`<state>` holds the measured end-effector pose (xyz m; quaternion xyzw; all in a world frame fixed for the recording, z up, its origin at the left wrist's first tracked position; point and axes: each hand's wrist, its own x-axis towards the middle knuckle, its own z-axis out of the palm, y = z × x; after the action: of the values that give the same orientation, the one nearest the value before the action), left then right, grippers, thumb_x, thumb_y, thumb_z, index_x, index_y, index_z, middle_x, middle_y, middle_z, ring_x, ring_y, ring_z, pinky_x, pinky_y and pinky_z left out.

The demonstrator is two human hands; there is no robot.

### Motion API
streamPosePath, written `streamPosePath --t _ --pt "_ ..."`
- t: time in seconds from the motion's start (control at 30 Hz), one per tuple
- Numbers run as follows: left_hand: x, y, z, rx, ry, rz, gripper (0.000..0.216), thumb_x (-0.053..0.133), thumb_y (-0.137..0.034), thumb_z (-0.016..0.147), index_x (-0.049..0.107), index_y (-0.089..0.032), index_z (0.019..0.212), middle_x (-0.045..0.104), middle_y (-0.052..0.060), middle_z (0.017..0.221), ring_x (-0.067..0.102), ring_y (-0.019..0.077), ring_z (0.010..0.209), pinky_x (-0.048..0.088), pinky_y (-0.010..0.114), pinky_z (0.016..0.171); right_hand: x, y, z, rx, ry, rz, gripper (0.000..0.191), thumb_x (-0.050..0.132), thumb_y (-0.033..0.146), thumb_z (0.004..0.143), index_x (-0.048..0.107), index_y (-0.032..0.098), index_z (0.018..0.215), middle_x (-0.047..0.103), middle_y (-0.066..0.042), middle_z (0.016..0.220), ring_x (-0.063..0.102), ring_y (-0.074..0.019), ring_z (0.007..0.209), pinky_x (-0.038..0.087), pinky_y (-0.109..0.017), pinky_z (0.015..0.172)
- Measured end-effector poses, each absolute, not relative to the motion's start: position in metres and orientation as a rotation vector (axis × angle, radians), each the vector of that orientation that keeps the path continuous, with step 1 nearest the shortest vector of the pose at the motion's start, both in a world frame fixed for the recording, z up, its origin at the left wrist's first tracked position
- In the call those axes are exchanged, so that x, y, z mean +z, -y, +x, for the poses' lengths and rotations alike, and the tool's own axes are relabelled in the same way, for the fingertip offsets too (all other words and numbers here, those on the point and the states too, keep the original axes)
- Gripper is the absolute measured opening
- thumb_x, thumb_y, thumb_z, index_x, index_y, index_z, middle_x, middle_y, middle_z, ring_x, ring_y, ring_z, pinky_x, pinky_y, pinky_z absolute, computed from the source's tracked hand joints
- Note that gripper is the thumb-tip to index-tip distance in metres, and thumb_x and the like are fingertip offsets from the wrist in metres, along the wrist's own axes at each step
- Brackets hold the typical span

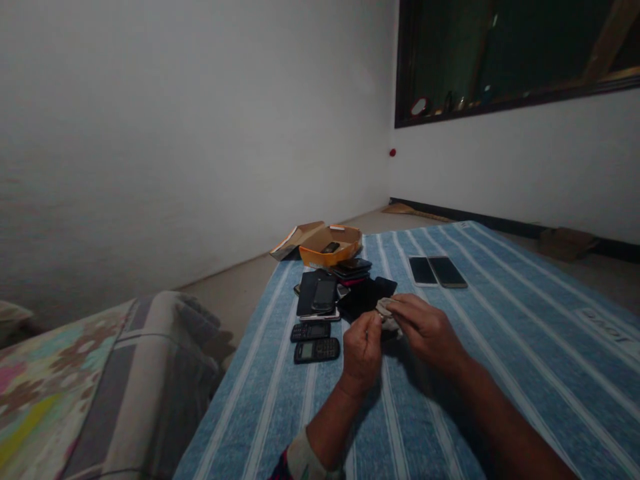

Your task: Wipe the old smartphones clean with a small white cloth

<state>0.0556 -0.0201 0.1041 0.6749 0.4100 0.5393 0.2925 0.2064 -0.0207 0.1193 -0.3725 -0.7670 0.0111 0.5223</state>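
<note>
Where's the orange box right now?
In the head view, the orange box sits at the striped towel's far left corner, just behind the phone pile.

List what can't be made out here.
Head view:
- Pale wad: kind unclear, partly covered by right hand.
- Left hand: its grip hidden behind its own fingers.
- Phone pile: count unclear, overlapping, dim.
- Towel print: blurred.
- Window: too dark.
</note>
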Motion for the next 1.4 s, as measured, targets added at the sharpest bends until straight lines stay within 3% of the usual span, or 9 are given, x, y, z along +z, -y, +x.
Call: streamPosePath --t 0.17,0.37,0.5,0.77,0.97,1.2,1.4 --pt "0.104 0.018 0.055 1.439 -1.096 1.769 0.036 0.044 -0.042 0.098 0.070 -0.017 0.092 0.071 0.006 0.085 0.064 0.0190 0.080 0.049 0.029 0.075 0.125 0.025 0.200 -0.028 1.865 -0.942 0.034 0.043 0.009 0.093 0.071 0.020 0.109 0.070 -0.010 0.101 0.066 -0.0215 0.096 0.058 -0.035 0.084" --pt "0.105 0.016 0.054 1.454 -1.154 1.767 0.041 0.046 -0.047 0.097 0.067 -0.017 0.079 0.066 0.002 0.071 0.059 0.0162 0.067 0.046 0.027 0.067 0.120 0.026 0.184 -0.186 1.854 -0.912 0.038 0.038 0.008 0.094 0.069 0.017 0.113 0.069 -0.013 0.099 0.063 -0.0255 0.101 0.055 -0.045 0.093" --pt "0.108 0.014 0.054 1.445 -1.118 1.736 0.038 0.047 -0.046 0.096 0.071 -0.017 0.091 0.072 0.006 0.084 0.065 0.0197 0.079 0.050 0.030 0.075 0.117 0.021 0.196 -0.099 1.823 -0.945 0.038 0.042 0.008 0.091 0.069 0.020 0.116 0.070 -0.010 0.102 0.065 -0.0235 0.099 0.057 -0.040 0.089" --pt "0.111 0.014 0.053 1.432 -1.171 1.725 0.039 0.047 -0.046 0.095 0.071 -0.016 0.088 0.071 0.004 0.078 0.064 0.0189 0.074 0.049 0.028 0.070 0.119 0.020 0.206 0.014 1.659 -1.053 0.043 0.040 0.004 0.087 0.072 0.021 0.111 0.071 -0.008 0.099 0.068 -0.0206 0.094 0.058 -0.034 0.082" --pt "0.110 0.011 0.052 1.437 -1.180 1.702 0.037 0.049 -0.045 0.095 0.071 -0.017 0.091 0.073 0.005 0.083 0.065 0.0194 0.077 0.049 0.028 0.072 0.114 0.019 0.194 0.037 1.638 -0.985 0.042 0.042 0.007 0.089 0.071 0.022 0.116 0.071 -0.009 0.104 0.067 -0.0207 0.100 0.057 -0.036 0.088" --pt "0.111 0.009 0.052 1.409 -1.197 1.720 0.038 0.048 -0.046 0.095 0.072 -0.016 0.089 0.073 0.004 0.083 0.066 0.0193 0.079 0.049 0.028 0.074 0.112 0.012 0.203 0.319 1.454 -1.002 0.031 0.050 0.017 0.091 0.076 0.022 0.105 0.073 -0.007 0.101 0.069 -0.0191 0.097 0.056 -0.034 0.087" --pt "0.115 0.008 0.051 1.415 -1.201 1.680 0.037 0.050 -0.045 0.094 0.072 -0.015 0.090 0.073 0.005 0.083 0.065 0.0198 0.079 0.049 0.029 0.074 0.105 0.008 0.202 0.516 1.320 -1.007 0.029 0.055 0.028 0.090 0.076 0.019 0.107 0.073 -0.007 0.095 0.069 -0.0206 0.090 0.057 -0.034 0.080"
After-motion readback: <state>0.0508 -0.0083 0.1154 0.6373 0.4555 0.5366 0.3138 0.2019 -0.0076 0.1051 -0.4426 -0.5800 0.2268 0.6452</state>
